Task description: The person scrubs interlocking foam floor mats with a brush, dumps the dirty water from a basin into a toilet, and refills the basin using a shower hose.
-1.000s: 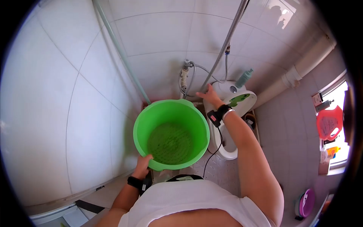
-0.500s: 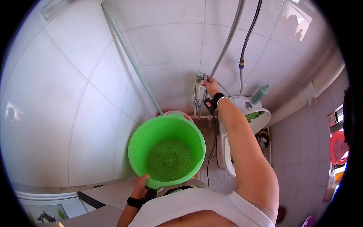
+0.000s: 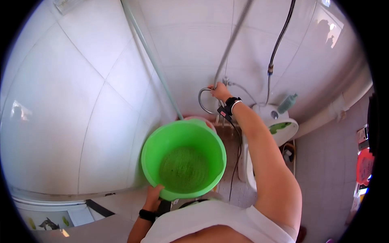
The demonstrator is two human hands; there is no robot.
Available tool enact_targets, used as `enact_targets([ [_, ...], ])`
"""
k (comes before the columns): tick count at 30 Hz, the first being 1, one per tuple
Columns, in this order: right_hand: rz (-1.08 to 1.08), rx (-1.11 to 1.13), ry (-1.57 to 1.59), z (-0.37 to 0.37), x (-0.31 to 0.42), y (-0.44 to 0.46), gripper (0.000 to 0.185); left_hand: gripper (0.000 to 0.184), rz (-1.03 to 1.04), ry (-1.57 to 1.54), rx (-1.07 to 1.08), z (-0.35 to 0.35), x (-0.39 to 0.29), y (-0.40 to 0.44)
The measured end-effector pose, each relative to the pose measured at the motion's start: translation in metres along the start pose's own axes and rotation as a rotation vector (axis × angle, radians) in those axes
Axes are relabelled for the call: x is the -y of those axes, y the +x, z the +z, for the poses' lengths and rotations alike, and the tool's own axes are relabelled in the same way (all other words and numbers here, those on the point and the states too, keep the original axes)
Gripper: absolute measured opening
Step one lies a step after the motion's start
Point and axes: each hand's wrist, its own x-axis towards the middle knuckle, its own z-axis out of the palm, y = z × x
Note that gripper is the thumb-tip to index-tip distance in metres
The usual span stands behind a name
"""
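Left hand (image 3: 152, 197): curled on near rim of green tub (image 3: 182, 135) | right hand (image 3: 221, 92): closed around metal hose (image 3: 227, 50) near valve (image 3: 226, 81) | tub: between torso (image 3: 219, 222) and wall (image 3: 186, 40) | risk: tub could tip — held one-sided; hose might snag

Pale tiled walls (image 3: 182, 48), bright reflection at upper right, speckled floor (image 3: 239, 188) at lower centre, what seems a sunlit window (image 3: 358, 192) along the right edge.
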Motion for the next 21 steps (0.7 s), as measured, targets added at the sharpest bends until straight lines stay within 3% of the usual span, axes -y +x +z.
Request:
enact_targets([
  [1, 0.099, -0.011, 0.028, 0.006, 0.013, -0.014, 0.019, 0.026, -0.014, 0.005, 0.014, -0.004, 0.0, -0.006],
  [4, 0.115, -0.026, 0.082, 0.001, 0.012, -0.045, 0.026, 0.026, 0.017, -0.032, -0.01, -0.017, 0.013, 0.006],
  [7, 0.087, -0.029, 0.353, -0.034, 0.004, -0.084, 0.026, 0.026, 0.004, -0.067, -0.01, -0.012, 0.006, -0.002],
  [10, -0.077, -0.084, 0.305, -0.099, 0.04, -0.125, 0.024, 0.027, 0.049, -0.087, 0.081, -0.013, 0.003, -0.004],
  [12, -0.425, -0.169, 0.067, -0.153, 0.076, -0.14, 0.021, 0.03, 0.075, -0.063, 0.161, -0.007, -0.002, -0.003],
  [13, -0.46, -0.203, 0.025, -0.183, 0.101, -0.146, 0.021, 0.03, 0.091, -0.075, 0.144, -0.003, -0.001, 0.001],
  [15, -0.212, -0.069, 0.344, -0.222, 0.142, -0.164, 0.025, 0.028, 0.066, -0.026, 0.108, -0.002, 0.004, 0.02],
  [16, -0.23, -0.09, 0.322, -0.239, 0.153, -0.167, 0.025, 0.026, 0.063, -0.011, 0.116, -0.002, 0.003, 0.025],
  [17, -0.16, 0.048, 0.331, -0.252, 0.158, -0.169, 0.027, 0.026, 0.073, -0.017, 0.147, -0.006, 0.009, 0.041],
  [19, -0.066, 0.278, 0.451, -0.272, 0.163, -0.181, 0.041, 0.023, 0.367, 0.219, 0.338, -0.005, 0.009, 0.05],
  [20, -0.076, 0.266, 0.432, -0.276, 0.165, -0.189, 0.041, 0.022, 0.474, 0.289, 0.401, -0.004, 0.009, 0.057],
  [21, -0.075, 0.296, 0.459, -0.279, 0.171, -0.199, 0.048, 0.021, 0.272, 0.107, 0.352, 0.01, -0.004, 0.046],
])
